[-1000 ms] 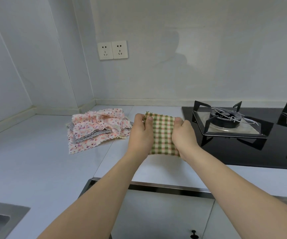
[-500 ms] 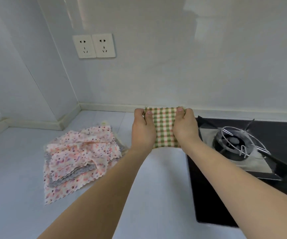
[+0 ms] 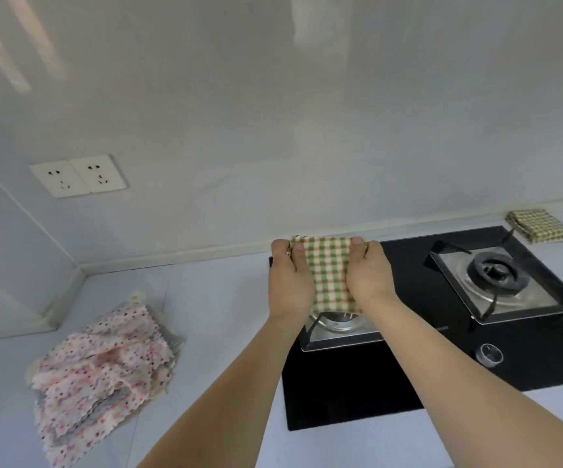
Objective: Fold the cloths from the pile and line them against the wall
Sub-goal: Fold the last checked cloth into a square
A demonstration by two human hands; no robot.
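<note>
Kitchen counter (image 3: 206,298) — your left hand (image 3: 290,282) and right hand (image 3: 369,276) grip the folded checked cloth (image 3: 329,271); next, set it against the wall (image 3: 307,146).

Green-checked cloth (image 3: 328,271) — pink floral pile (image 3: 104,366).

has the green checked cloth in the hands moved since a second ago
Yes. The green checked cloth, held by the left hand and right hand, has gone from beside the pile to over the stove, nearer the wall.
</note>
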